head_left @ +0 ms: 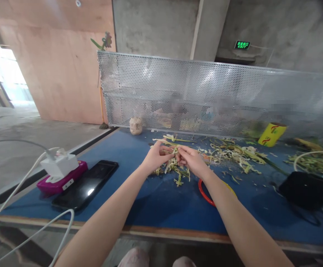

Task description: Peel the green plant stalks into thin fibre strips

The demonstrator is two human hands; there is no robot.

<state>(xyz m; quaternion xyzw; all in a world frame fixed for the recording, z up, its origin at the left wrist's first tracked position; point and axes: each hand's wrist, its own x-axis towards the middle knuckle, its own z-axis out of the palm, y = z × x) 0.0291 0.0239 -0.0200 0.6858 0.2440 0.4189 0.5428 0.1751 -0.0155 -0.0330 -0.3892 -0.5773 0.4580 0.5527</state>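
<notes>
My left hand (156, 158) and my right hand (189, 158) meet above the middle of the blue table, with the fingertips of both closed together. Between them is a small pale green-and-white strip (175, 150), partly hidden by the fingers; its exact kind is unclear. Beneath and around the hands lies a loose pile of similar strips (179, 174), which look like plant trimmings. Under my right forearm, a red ring (206, 192) rests on the table, partly covered, with a yellow edge showing on the forearm's other side.
More trimmings (241, 154) spread to the right. At left lie a black phone (86, 183) and a purple power strip (63, 180) with a white plug and cables. A black object (307, 189) sits at right. Behind stand a yellow roll (272, 134), a beige lump (135, 126) and a perforated metal screen (206, 92).
</notes>
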